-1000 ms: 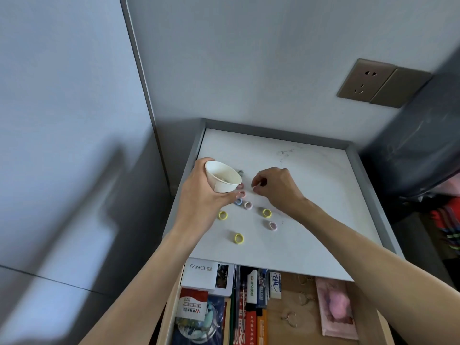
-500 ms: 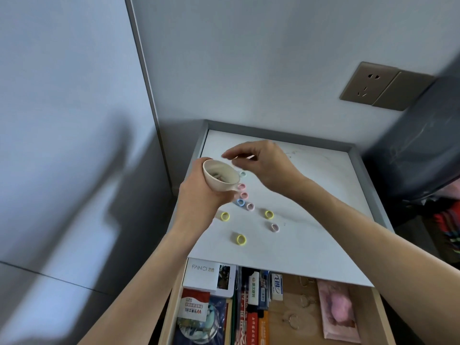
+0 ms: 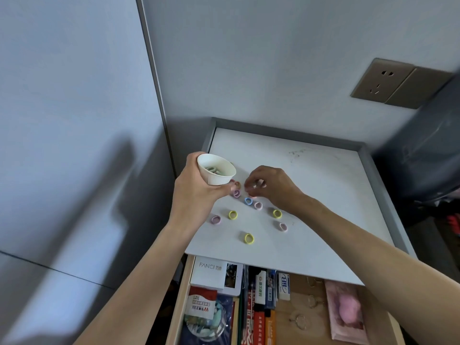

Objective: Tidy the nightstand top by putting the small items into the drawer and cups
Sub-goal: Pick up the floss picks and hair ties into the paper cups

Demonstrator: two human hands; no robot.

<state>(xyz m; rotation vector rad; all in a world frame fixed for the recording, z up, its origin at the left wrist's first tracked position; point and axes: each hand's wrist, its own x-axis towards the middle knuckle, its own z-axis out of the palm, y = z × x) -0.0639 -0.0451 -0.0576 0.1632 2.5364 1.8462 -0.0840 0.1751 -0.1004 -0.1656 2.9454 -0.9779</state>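
The person is holding a white paper cup point(image 3: 216, 171) in the left hand point(image 3: 196, 195), fingers wrapped round its lower half. The hand is keeping it off the nightstand top point(image 3: 323, 195), near the back left corner, with the mouth tipped toward the right. A few pale bands are lying inside it.

The right hand point(image 3: 271, 188) is reaching down just beside the cup, fingers curled with the tips gathered over the nearest bands. That patch is blurred, so I cannot tell whether the fingertips are pinching one or only closing in.

More small coloured bands point(image 3: 258, 205) are lying scattered on the white top in front of both hands: a blue band point(image 3: 248, 201), three yellow ones and several pinkish ones. The drawer point(image 3: 302, 298) below is standing open, packed with boxes and pens.

To my eye the step in hand is picking the bands one by one into the cup. It would go best with the cup held low and close to the cluster. Each band wants a clean thumb-and-finger pinch rather than a scrape, since they look light and springy enough to roll away. Letting go only once over the rim should prevent any bouncing out.
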